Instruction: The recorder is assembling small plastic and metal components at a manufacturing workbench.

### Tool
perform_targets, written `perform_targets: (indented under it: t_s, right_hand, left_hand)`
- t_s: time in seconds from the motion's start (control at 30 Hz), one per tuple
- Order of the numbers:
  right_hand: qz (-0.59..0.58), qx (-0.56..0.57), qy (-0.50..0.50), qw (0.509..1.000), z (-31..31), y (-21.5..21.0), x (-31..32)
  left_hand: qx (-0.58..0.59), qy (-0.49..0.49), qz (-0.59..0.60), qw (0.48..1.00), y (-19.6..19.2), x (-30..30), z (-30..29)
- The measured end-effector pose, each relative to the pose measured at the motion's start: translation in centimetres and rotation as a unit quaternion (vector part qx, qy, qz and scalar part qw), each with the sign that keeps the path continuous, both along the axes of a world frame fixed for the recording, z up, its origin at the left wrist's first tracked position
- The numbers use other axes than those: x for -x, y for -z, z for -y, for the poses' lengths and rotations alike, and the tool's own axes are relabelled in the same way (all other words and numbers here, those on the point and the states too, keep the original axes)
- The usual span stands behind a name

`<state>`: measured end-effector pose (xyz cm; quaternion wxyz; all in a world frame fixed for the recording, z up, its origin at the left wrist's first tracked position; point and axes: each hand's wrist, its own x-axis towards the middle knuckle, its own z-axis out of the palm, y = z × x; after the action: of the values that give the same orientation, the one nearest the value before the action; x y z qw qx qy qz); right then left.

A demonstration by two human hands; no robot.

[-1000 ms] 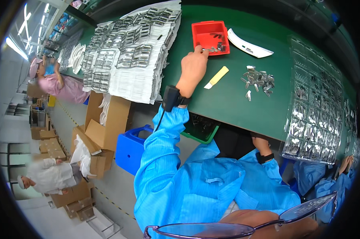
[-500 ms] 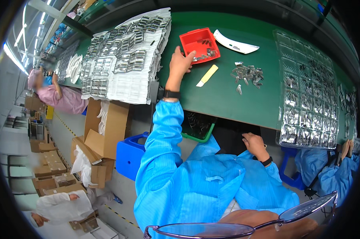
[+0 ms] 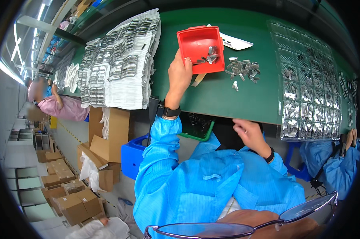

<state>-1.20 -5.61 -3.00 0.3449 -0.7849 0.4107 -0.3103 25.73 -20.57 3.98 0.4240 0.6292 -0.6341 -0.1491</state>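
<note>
Over the green surface (image 3: 223, 101), the left hand (image 3: 179, 75) grips the red bin (image 3: 196, 43), likely light and stiff, by its near-left corner; the right hand (image 3: 252, 136), fingers loosely curled, looks empty.

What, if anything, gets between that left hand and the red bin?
Nothing visible: the left hand has direct hold of the red bin at its near left corner. The yellow strip lies to the right of the hand, partly hidden by the bin, but not between the two.
</note>
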Motion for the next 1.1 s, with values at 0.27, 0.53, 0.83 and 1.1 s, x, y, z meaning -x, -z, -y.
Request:
perform_targets:
  t_s: [0.27, 0.53, 0.83, 1.1]
  right_hand:
    - [0.303, -0.239, 0.180, 0.905, 7.6, -7.1, -1.5]
    - [0.449, -0.308, 0.135, 0.828, 8.2, -7.0, -0.2]
    - [0.194, -0.071, 0.201, 0.958, 6.3, -9.5, -0.8]
    - [0.223, -0.008, 0.208, 0.952, 6.7, -8.7, -1.4]
  left_hand:
    - [-0.038, 0.110, -0.040, 0.992, -1.4, 4.3, -3.0]
    - [-0.107, 0.159, -0.343, 0.919, 2.7, 7.6, -5.0]
    - [-0.200, 0.098, -0.844, 0.488, 4.9, 11.5, -5.2]
    - [-0.224, 0.045, -0.854, 0.467, 4.1, 12.0, -4.1]
